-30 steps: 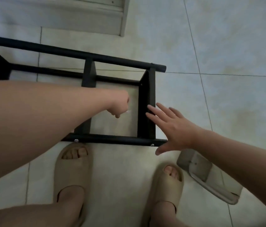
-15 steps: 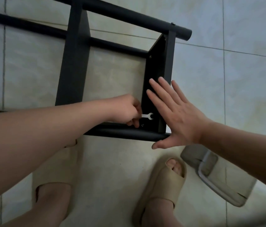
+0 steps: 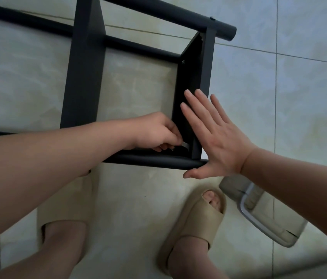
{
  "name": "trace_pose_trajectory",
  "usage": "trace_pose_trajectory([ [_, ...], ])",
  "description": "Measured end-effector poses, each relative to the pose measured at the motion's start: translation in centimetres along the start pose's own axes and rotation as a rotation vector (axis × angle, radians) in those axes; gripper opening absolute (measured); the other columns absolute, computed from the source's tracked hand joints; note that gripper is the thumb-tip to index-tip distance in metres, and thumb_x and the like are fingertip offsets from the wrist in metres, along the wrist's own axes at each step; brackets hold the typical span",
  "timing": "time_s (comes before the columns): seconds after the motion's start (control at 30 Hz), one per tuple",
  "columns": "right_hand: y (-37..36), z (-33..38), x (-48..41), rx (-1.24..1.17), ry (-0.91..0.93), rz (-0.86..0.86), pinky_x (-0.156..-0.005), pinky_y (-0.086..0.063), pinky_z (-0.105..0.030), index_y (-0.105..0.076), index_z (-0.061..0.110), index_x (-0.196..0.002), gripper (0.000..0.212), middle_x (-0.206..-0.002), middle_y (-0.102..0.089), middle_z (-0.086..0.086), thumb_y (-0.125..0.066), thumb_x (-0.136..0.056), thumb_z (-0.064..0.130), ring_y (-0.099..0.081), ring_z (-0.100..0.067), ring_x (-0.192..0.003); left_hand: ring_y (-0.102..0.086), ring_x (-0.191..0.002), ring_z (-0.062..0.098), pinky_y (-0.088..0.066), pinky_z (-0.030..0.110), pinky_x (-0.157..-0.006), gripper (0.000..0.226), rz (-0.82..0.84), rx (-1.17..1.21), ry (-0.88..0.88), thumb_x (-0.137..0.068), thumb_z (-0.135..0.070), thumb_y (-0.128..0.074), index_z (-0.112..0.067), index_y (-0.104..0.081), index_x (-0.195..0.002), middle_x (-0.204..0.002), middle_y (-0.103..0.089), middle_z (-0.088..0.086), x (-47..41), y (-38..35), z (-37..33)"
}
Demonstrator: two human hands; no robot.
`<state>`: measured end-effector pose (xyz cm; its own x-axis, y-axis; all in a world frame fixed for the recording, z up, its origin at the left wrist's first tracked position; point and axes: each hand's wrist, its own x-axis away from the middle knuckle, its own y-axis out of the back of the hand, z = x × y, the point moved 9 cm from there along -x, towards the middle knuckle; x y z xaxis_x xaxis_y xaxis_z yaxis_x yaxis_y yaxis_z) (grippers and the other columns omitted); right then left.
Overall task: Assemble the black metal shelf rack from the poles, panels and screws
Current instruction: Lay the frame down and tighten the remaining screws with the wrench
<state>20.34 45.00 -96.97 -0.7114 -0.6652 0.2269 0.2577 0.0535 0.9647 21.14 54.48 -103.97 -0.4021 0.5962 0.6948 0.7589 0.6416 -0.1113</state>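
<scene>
Left hand [image 3: 154, 133], pinching the wrench [image 3: 185, 146], has edged rightward; right hand [image 3: 219, 141] presses the panel [image 3: 190, 77], fingers straight.

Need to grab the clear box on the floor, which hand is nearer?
Right. The right hand lies flat on the end panel just above-left of the clear box; the left hand grips a tool farther left.

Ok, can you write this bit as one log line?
left hand: pinches wrench inside panel corner | right hand: flat against panel | rack: on floor
</scene>
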Motion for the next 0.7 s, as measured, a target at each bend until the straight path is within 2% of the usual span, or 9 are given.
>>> trace_pose_trajectory([
  [0.1, 0.1, 0.0, 0.0, -0.012, 0.006, -0.007, -0.125, -0.009, -0.059, -0.017, -0.005, -0.158, 0.132, -0.167, -0.008, -0.024, -0.044, -0.074, 0.093, 0.0, -0.04, -0.156, -0.056, -0.077, 0.016, -0.047, 0.03, -0.077, 0.005, 0.026, 0.149, 0.001, -0.094, -0.013, -0.065, -0.013, -0.07, -0.093, -0.078, -0.06, 0.003, 0.2, -0.3, -0.1],
  [0.3, 0.0, 0.0, 0.0, -0.036, 0.007, -0.013, -0.125, -0.01, -0.059, -0.018, -0.004, -0.158, 0.131, -0.167, -0.009, -0.023, -0.046, -0.074, 0.092, -0.001, -0.039, -0.156, -0.057, -0.069, 0.009, -0.048, 0.026, -0.072, 0.007, 0.092, 0.492, 0.033, -0.095, -0.016, -0.064, -0.017, -0.065, -0.088, -0.072, -0.06, -0.003, -0.1, -1.0, 0.1],
  [0.37, 0.1, 0.0, 0.0, -0.039, 0.009, -0.018, -0.125, -0.01, -0.059, -0.019, -0.004, -0.158, 0.13, -0.167, -0.01, -0.023, -0.047, -0.074, 0.092, -0.001, -0.039, -0.156, -0.062, -0.071, 0.009, -0.051, 0.027, -0.076, 0.006, 0.103, 0.577, 0.062, -0.094, -0.018, -0.066, -0.019, -0.064, -0.088, -0.074, -0.065, -0.004, -0.3, -1.2, 0.3],
  [0.43, 0.2, 0.0, 0.0, -0.041, 0.011, -0.024, -0.125, -0.011, -0.059, -0.02, -0.004, -0.158, 0.13, -0.167, -0.01, -0.023, -0.047, -0.075, 0.092, -0.002, -0.04, -0.156, -0.068, -0.073, 0.008, -0.055, 0.025, -0.074, 0.006, 0.088, 0.607, 0.092, -0.092, -0.018, -0.068, -0.018, -0.062, -0.091, -0.074, -0.069, -0.004, -0.5, -1.2, 0.7],
  [0.53, 0.2, 0.0, 0.0, -0.041, 0.009, -0.029, -0.124, -0.012, -0.06, -0.021, -0.005, -0.157, 0.13, -0.167, -0.011, -0.023, -0.047, -0.074, 0.092, -0.003, -0.04, -0.156, -0.071, -0.071, 0.01, -0.056, 0.023, -0.062, 0.011, 0.055, 0.607, 0.106, -0.09, -0.015, -0.071, -0.015, -0.061, -0.094, -0.073, -0.071, 0.0, -0.7, -1.1, 1.0],
  [0.7, 0.2, 0.0, 0.1, -0.016, 0.004, -0.035, -0.124, -0.012, -0.059, -0.018, -0.006, -0.157, 0.132, -0.166, -0.01, -0.025, -0.048, -0.074, 0.091, -0.003, -0.04, -0.155, -0.074, -0.075, 0.011, -0.056, 0.023, -0.062, 0.016, -0.019, 0.583, 0.091, -0.088, -0.016, -0.074, -0.017, -0.062, -0.099, -0.08, -0.075, -0.001, -1.0, -0.6, 1.0],
])
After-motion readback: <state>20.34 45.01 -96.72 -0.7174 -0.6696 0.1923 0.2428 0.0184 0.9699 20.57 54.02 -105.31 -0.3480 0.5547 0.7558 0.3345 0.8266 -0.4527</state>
